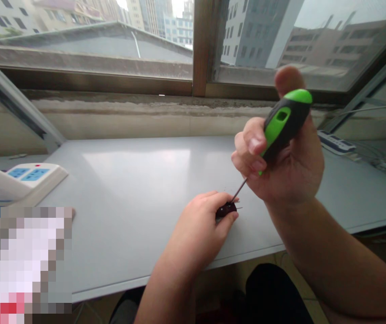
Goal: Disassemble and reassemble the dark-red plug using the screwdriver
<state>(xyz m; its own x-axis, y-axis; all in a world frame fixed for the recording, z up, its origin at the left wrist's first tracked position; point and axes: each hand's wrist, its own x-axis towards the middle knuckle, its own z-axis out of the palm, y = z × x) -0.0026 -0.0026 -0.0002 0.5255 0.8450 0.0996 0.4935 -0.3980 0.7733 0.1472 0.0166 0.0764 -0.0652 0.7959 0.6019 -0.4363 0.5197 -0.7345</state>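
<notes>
My right hand (pixel 282 166) is closed around the green and black handle of a screwdriver (pixel 282 123), held tilted above the table. Its thin shaft slopes down and left, and the tip meets a small dark part (pixel 226 209) on the grey table (pixel 128 189). My left hand (pixel 201 225) pinches that dark part against the tabletop, fingers curled over it. Two thin metal pins stick out from the part's right side. Most of the part is hidden under my left fingers.
A white power strip (pixel 27 177) with blue sockets lies at the table's left edge, above a blurred patch. Another power strip (pixel 336 143) and cables rest at the far right. A window sill and wooden frame (pixel 202 49) run behind the table.
</notes>
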